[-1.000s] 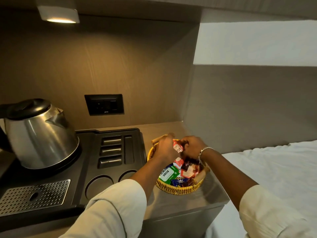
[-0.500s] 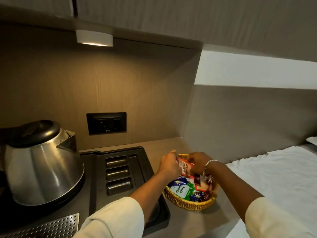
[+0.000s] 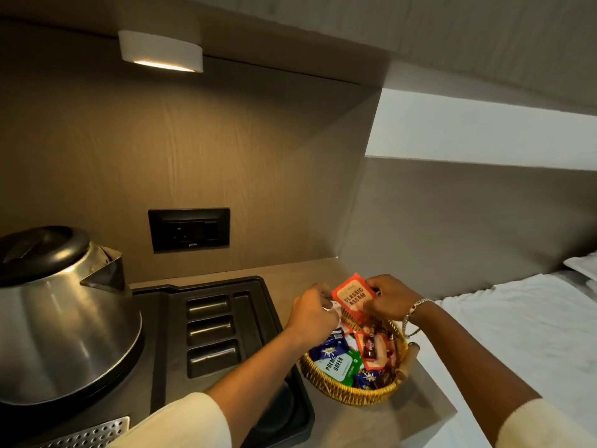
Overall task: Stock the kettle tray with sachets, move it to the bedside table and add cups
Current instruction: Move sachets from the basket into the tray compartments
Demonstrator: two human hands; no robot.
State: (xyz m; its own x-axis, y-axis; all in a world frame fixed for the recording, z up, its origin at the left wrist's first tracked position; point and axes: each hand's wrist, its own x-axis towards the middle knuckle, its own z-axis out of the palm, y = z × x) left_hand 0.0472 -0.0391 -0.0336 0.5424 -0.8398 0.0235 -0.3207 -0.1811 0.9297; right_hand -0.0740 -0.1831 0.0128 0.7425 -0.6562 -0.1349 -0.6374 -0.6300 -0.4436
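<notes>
A woven basket (image 3: 347,394) full of several coloured sachets sits on the counter, right of the black kettle tray (image 3: 261,305). My right hand (image 3: 389,297) pinches an orange "Classic Assam" sachet (image 3: 353,297) above the basket's far rim. My left hand (image 3: 311,313) is curled beside that sachet and holds small white sachets against its fingers. A green "Premium Green" sachet (image 3: 337,367) lies on top in the basket. The steel kettle (image 3: 61,331) stands on the tray's left. The tray's three slots (image 3: 211,333) look empty.
A black wall socket (image 3: 189,229) is set in the wood panel behind the tray. A lamp (image 3: 161,53) glows under the shelf above. The bed with a white sheet (image 3: 533,344) borders the counter on the right. A perforated metal drip grate (image 3: 87,434) lies at the tray's front.
The orange sachet has risen out of the basket between both hands. The view has tilted upward and shifted, so the tray's front cup wells have dropped out of sight.
</notes>
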